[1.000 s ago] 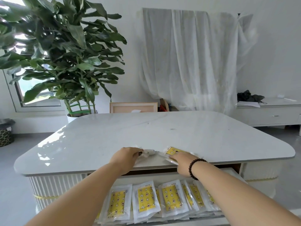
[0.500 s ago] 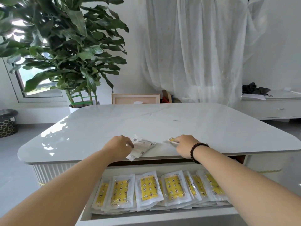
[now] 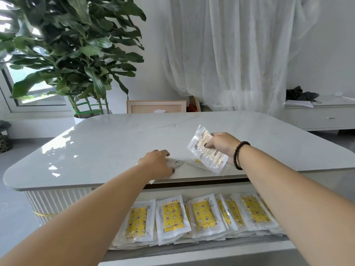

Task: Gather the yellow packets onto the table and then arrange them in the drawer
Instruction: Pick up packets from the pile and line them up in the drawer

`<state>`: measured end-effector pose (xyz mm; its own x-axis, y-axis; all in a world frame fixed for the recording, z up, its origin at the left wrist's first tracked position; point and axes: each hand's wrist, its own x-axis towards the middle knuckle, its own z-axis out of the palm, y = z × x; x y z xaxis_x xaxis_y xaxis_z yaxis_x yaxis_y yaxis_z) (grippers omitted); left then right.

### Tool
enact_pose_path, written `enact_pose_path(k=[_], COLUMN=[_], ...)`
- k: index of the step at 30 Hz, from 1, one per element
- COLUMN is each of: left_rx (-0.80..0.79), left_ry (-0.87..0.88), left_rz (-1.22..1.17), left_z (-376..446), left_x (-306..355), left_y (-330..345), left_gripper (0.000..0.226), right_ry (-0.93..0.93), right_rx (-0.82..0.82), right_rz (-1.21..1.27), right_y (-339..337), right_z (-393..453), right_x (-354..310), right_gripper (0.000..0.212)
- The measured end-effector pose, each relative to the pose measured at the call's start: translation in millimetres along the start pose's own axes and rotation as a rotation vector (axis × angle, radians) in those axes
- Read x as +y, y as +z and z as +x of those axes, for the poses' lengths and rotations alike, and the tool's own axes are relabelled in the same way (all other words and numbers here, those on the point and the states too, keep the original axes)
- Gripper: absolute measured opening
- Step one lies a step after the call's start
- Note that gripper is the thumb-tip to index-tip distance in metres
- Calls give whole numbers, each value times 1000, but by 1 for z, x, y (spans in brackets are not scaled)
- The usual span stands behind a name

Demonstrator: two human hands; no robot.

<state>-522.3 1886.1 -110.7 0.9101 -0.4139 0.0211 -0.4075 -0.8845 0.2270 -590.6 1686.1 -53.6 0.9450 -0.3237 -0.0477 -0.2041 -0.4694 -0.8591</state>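
Note:
My right hand (image 3: 222, 145) holds one packet (image 3: 205, 148) tilted above the white table (image 3: 115, 143), its printed back side facing me. My left hand (image 3: 156, 164) rests palm down on another packet (image 3: 175, 162) lying flat near the table's front edge. A further packet (image 3: 196, 162) lies on the table just below the lifted one, partly hidden by it. Below the table edge the drawer (image 3: 192, 256) stands pulled out, with several yellow packets (image 3: 203, 215) laid in an overlapping row across it.
A large potted plant (image 3: 73, 54) stands behind the table at the left. A wooden frame (image 3: 155, 106) leans behind the table's far edge. White curtains (image 3: 230, 54) hang at the back, and a low white cabinet (image 3: 322, 114) is at the right.
My right hand has lifted a packet off the table and turned it upright. My left hand has pressed its packet flat onto the table. The camera has tilted down, showing more of the drawer.

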Motion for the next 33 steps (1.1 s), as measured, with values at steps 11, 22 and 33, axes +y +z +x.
enact_pose_path(k=[11,22,33], left_rx=[43,140,-33], left_ry=[-57,-72,-69], left_rz=[-147,-599,-1146], left_z=[2,-18,-48], left_x=[-17,-28,-13], left_y=[-11,-30,-43], left_gripper=[47,20,19], right_ry=[-92,-250,83], right_rx=[-28,144,-22], right_rz=[-957,-362,722], right_y=[40,68,87], right_z=[8,-8,-31], right_x=[50,17,-12], right_gripper=[43,37,8])
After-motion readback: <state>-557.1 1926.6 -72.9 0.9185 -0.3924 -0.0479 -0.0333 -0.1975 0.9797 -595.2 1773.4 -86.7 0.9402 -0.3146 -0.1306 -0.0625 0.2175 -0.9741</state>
